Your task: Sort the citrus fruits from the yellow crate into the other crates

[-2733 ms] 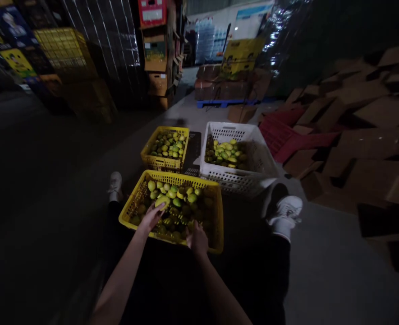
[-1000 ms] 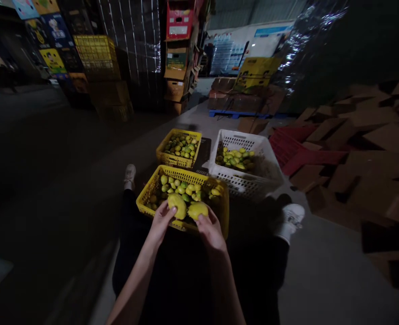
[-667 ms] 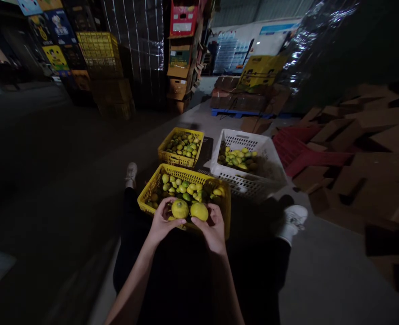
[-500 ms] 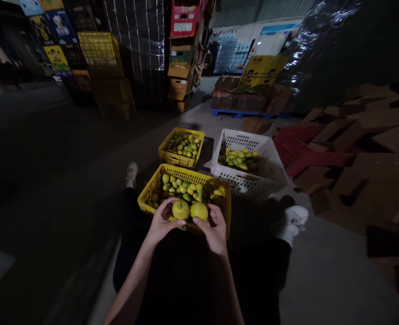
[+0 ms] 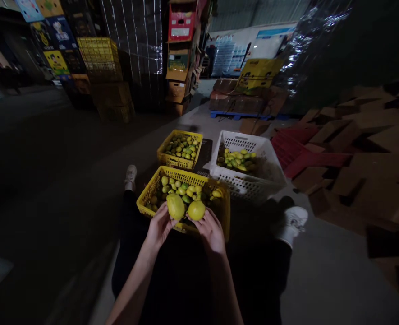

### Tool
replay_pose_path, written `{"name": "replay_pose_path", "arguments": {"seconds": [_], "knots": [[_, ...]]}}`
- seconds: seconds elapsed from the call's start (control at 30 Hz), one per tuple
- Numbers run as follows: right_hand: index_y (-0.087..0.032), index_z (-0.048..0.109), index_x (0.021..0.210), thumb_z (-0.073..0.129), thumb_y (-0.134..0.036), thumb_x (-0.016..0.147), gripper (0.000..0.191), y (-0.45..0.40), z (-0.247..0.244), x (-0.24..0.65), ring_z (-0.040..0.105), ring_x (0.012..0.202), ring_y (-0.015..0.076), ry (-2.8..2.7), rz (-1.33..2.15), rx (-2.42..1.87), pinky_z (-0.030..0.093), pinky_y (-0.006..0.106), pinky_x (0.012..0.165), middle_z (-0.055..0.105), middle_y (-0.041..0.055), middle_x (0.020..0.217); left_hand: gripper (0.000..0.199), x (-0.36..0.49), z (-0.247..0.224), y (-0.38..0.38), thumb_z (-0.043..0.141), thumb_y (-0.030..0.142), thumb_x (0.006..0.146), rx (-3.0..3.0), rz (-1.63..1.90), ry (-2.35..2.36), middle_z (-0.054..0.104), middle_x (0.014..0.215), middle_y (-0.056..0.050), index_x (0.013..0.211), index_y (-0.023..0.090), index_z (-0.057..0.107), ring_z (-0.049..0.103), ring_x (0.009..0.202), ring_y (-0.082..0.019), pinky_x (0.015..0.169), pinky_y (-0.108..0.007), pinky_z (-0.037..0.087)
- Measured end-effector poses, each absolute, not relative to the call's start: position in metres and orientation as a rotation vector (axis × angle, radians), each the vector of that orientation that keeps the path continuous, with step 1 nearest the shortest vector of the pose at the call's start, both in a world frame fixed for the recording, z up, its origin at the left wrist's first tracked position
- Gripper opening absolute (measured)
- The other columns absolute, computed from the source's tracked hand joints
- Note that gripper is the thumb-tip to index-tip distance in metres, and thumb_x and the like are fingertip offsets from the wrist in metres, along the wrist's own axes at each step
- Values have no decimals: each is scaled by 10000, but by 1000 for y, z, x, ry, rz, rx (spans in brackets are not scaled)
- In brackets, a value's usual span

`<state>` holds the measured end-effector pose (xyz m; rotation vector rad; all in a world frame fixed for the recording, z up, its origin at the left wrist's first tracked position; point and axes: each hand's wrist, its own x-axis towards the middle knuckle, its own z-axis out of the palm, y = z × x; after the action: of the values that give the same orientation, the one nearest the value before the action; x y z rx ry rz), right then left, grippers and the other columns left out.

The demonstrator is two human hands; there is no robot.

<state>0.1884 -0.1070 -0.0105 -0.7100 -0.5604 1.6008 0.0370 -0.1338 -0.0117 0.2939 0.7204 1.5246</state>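
My left hand (image 5: 159,224) is closed round a yellow lemon (image 5: 175,206), its long side turned toward me. In my right hand (image 5: 212,230) sits a second, rounder-looking lemon (image 5: 196,210), held by the fingers from below and the right. A small gap separates the two fruits. Both hands are over the near edge of a yellow crate (image 5: 144,198), where several yellow and greenish lemons (image 5: 190,190) lie. My wrists and the held fruit hide part of that crate's front.
Behind stands a smaller yellow crate (image 5: 174,161) of lemons. To its right is a white crate (image 5: 267,158), partly filled with lemons. A red crate (image 5: 295,153) and flattened cardboard (image 5: 371,180) lie farther right. Stacked boxes (image 5: 179,63) and a blue pallet (image 5: 235,115) stand at the back.
Both lemons have been turned in my fingers; the left one now shows its long side. They have moved slightly apart, and my thumbs have shifted off their near faces.
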Motion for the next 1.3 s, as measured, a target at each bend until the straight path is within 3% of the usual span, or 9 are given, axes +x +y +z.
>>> {"name": "replay_pose_path", "arguments": {"seconds": [0.2, 0.33, 0.5, 0.63, 0.77, 0.9, 1.1, 1.2, 1.3], "knots": [[-207, 690, 867, 741, -454, 675, 317, -106, -14, 180, 690, 750, 229, -483, 1706, -710, 585, 402, 698, 749, 51, 849, 242, 46, -2, -126, 561, 290, 869, 140, 1486, 751, 714, 928, -107, 1006, 112, 650, 674, 922, -224, 821, -322, 564], [-219, 664, 887, 738, -450, 678, 320, -108, -9, 176, 667, 764, 178, -488, 1750, -666, 550, 302, 645, 738, 46, 918, 287, 49, 4, -125, 611, 367, 838, 132, 1457, 781, 698, 851, -80, 986, 122, 629, 680, 758, -183, 654, -259, 572], [-247, 616, 873, 755, -396, 682, 279, -113, -6, 172, 622, 760, 157, -611, 1678, -686, 460, 241, 537, 689, 4, 869, 356, 51, 6, -129, 749, 393, 699, 231, 1479, 766, 669, 753, -22, 904, 129, 626, 569, 514, -79, 458, -164, 472], [-271, 596, 850, 725, -425, 721, 238, -115, -7, 170, 601, 788, 144, -657, 1613, -719, 450, 233, 550, 652, -21, 878, 430, 52, 5, -128, 655, 538, 750, 249, 1463, 753, 676, 727, -44, 861, 123, 643, 561, 493, -86, 423, -170, 445], [-293, 631, 881, 764, -431, 666, 288, -114, -8, 171, 613, 788, 130, -562, 1652, -720, 488, 241, 609, 657, -39, 902, 387, 52, -1, -126, 608, 528, 790, 170, 1478, 811, 662, 659, -30, 822, 143, 630, 503, 398, -74, 348, -170, 373], [-255, 653, 846, 671, -549, 725, 319, -111, -16, 172, 642, 756, 164, -575, 1705, -727, 503, 284, 586, 673, -1, 847, 368, 51, -3, -128, 579, 504, 821, 102, 1458, 853, 670, 672, -41, 876, 143, 630, 554, 435, -100, 403, -196, 446], [-282, 623, 878, 632, -545, 762, 288, -108, -25, 169, 644, 834, 173, -582, 1556, -808, 537, 330, 671, 687, -19, 916, 286, 48, 4, -133, 674, 352, 764, 34, 1504, 902, 681, 730, -13, 963, 152, 628, 598, 509, -98, 462, -184, 486], [-279, 603, 875, 663, -513, 752, 271, -110, -23, 167, 636, 778, 170, -579, 1547, -806, 516, 293, 601, 669, -19, 871, 338, 46, 1, -130, 616, 454, 804, 83, 1447, 885, 669, 664, -37, 886, 128, 652, 578, 487, -98, 457, -185, 476], [-269, 589, 914, 622, -587, 764, 354, -110, -23, 165, 642, 755, 166, -570, 1539, -820, 530, 312, 639, 655, -6, 878, 349, 45, -5, -127, 593, 467, 811, 123, 1434, 816, 690, 710, -60, 873, 134, 675, 621, 562, -112, 543, -199, 518]]}}
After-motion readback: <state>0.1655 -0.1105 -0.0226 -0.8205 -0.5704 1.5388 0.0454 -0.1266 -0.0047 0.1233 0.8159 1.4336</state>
